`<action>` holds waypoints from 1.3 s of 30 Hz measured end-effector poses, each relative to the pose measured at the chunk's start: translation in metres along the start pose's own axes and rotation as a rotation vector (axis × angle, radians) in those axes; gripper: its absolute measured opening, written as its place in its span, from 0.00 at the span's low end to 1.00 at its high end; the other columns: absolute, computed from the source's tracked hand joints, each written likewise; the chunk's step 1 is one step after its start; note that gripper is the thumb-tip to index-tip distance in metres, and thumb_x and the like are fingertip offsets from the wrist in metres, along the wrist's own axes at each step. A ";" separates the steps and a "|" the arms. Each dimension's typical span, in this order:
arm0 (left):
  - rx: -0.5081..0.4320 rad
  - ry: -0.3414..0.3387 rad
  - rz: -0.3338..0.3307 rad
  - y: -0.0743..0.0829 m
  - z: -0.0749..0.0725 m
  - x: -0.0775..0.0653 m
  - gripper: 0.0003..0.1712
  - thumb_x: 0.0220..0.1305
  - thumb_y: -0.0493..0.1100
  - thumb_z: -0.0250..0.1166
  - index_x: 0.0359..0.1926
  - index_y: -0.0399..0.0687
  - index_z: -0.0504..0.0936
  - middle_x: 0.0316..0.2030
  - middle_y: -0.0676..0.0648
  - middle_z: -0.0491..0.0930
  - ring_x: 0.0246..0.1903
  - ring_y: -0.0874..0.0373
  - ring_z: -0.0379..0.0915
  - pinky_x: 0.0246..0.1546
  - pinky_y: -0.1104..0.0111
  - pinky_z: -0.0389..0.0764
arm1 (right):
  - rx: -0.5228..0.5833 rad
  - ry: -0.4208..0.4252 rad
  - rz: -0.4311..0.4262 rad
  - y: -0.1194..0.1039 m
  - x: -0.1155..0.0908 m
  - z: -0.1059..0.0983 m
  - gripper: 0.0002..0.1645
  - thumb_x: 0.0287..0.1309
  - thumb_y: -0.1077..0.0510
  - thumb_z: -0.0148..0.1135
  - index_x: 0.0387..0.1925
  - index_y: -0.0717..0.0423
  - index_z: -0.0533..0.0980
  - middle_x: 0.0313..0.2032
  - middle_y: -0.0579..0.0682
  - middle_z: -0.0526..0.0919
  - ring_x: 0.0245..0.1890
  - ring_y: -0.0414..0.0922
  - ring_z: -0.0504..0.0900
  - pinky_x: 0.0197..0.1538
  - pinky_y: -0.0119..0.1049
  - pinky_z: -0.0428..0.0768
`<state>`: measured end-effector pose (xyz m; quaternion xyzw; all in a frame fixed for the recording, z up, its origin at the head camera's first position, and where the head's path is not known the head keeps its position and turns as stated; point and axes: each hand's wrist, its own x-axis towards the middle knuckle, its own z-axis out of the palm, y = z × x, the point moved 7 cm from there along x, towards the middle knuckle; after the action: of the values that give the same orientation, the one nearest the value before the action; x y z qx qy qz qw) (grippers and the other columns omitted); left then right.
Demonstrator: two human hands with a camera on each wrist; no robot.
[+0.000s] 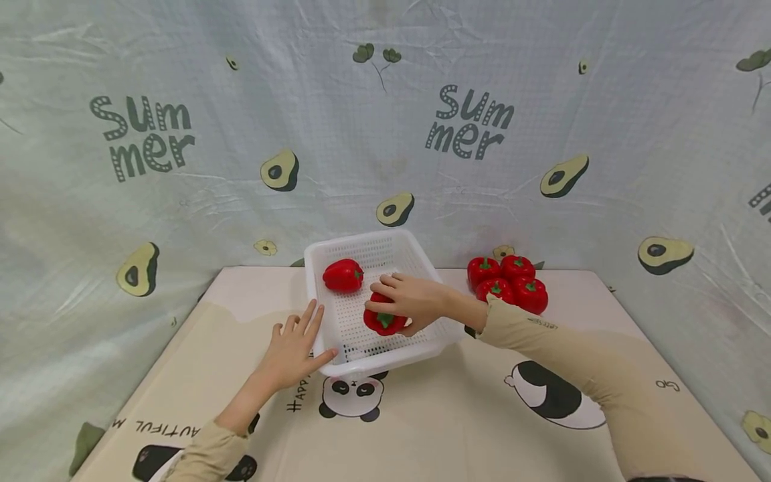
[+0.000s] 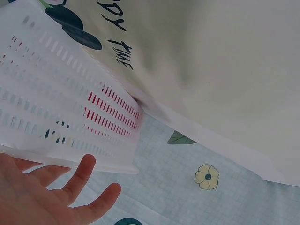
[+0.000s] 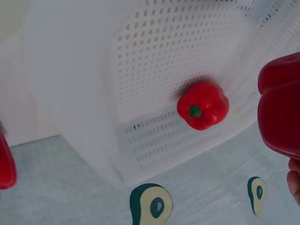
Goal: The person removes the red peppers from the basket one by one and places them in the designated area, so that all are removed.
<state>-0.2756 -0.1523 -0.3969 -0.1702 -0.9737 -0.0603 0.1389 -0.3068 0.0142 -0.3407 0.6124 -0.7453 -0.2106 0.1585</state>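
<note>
A white perforated plastic basket (image 1: pixel 355 367) stands on the table. Over its inside, my right hand (image 1: pixel 415 302) grips a red bell pepper (image 1: pixel 385 323), its green stem facing me in the head view. That pepper (image 3: pixel 281 105) fills the right edge of the right wrist view, with a few fingertips showing under it. Another red bell pepper (image 1: pixel 343 276) lies on its side at the basket's back left. My left hand (image 1: pixel 289 351) is at the basket's left rim, its fingers spread and the thumb reaching over the front left corner.
Several red bell peppers (image 1: pixel 508 282) stand in a group at the back right of the table, beyond my right forearm. A printed tablecloth (image 1: pixel 421 428) covers the table. Behind it hangs a patterned curtain (image 1: pixel 337 134), close to the basket's far side.
</note>
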 end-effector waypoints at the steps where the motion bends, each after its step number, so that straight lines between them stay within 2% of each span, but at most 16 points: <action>1: -0.002 0.001 0.002 0.000 0.000 0.000 0.47 0.53 0.64 0.55 0.65 0.40 0.56 0.66 0.39 0.54 0.51 0.43 0.61 0.45 0.47 0.61 | 0.014 0.010 0.023 0.001 -0.003 0.000 0.43 0.40 0.39 0.63 0.59 0.46 0.60 0.55 0.50 0.67 0.52 0.46 0.66 0.52 0.37 0.72; 11: -0.008 0.006 0.008 0.000 0.000 -0.002 0.47 0.53 0.64 0.55 0.65 0.40 0.56 0.66 0.39 0.54 0.51 0.43 0.61 0.44 0.48 0.61 | 0.112 0.114 0.156 0.000 -0.027 -0.012 0.45 0.38 0.37 0.62 0.59 0.50 0.63 0.55 0.50 0.69 0.50 0.47 0.67 0.50 0.38 0.72; 18: -0.008 0.002 0.002 -0.001 0.001 -0.003 0.47 0.53 0.64 0.55 0.65 0.40 0.55 0.66 0.39 0.54 0.51 0.43 0.61 0.44 0.48 0.61 | 0.122 0.182 0.283 -0.004 -0.043 -0.019 0.44 0.36 0.35 0.61 0.57 0.48 0.64 0.52 0.48 0.71 0.47 0.45 0.68 0.46 0.38 0.73; 28: -0.021 0.017 -0.002 -0.001 0.000 -0.004 0.46 0.53 0.64 0.55 0.65 0.40 0.55 0.66 0.39 0.54 0.51 0.43 0.61 0.45 0.47 0.60 | 0.114 0.331 0.435 -0.010 -0.072 -0.028 0.44 0.31 0.32 0.65 0.52 0.47 0.69 0.44 0.46 0.74 0.42 0.43 0.69 0.40 0.36 0.74; 39: -0.020 0.020 0.003 0.001 -0.001 -0.002 0.46 0.53 0.63 0.55 0.65 0.40 0.56 0.66 0.39 0.54 0.51 0.43 0.61 0.44 0.48 0.60 | 0.209 0.414 0.502 -0.012 -0.108 -0.031 0.46 0.24 0.38 0.73 0.50 0.51 0.69 0.44 0.50 0.74 0.45 0.44 0.70 0.41 0.39 0.79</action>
<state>-0.2735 -0.1517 -0.3965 -0.1726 -0.9713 -0.0713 0.1471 -0.2599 0.1142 -0.3171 0.4526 -0.8423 0.0411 0.2898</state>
